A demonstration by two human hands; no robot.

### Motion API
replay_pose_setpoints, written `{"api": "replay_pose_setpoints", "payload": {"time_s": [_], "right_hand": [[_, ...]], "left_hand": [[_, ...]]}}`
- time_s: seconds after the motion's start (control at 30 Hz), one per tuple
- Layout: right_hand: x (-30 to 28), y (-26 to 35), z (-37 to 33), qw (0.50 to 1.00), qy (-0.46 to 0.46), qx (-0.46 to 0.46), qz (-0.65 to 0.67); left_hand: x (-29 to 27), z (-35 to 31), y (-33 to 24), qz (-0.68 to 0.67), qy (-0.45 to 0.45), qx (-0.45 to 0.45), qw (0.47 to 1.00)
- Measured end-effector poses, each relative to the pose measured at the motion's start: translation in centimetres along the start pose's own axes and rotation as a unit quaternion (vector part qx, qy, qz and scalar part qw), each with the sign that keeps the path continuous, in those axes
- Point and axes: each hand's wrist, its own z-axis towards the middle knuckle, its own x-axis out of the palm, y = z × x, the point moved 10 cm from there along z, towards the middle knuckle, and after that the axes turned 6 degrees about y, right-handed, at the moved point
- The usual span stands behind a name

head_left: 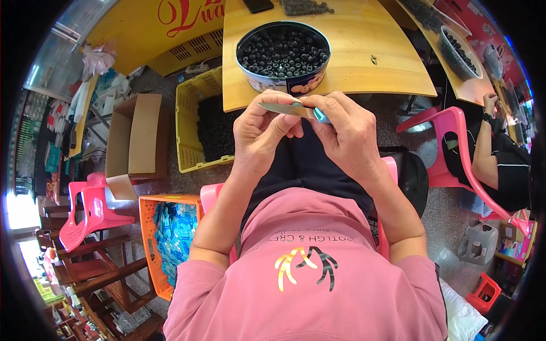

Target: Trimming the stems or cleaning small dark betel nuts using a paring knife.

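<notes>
My right hand (346,132) is closed round the light-blue handle of a small knife (284,109), its blade pointing left across my fingers. My left hand (259,132) pinches a small dark round piece (296,104) just behind the blade; most of it is hidden by fingers and steel. Both hands meet above my lap, in front of the table edge. Right beyond them a round tin (250,81) stands on the table, filled with black, ring-like round pieces (284,54).
The wooden table (375,57) carries a dark phone (259,5) and a clear bag (304,7). At left are a yellow crate (187,125) of dark pieces, a cardboard box (145,133) and an orange crate (152,244) of blue packets. Another person's arm (485,153) is at right.
</notes>
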Motion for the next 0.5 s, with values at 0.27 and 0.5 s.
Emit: {"api": "replay_pose_setpoints", "payload": {"time_s": [0.27, 0.5], "right_hand": [[0.7, -6.0, -1.0, 0.993, -0.037, 0.112, -0.018], [-1.4, -8.9, -1.8, 0.979, -0.051, 0.194, 0.031]], "left_hand": [[-0.6, -1.5, -1.8, 0.02, -0.003, -0.022, 1.0], [-19.0, -3.1, -3.6, 0.366, -0.242, -0.06, 0.897]]}}
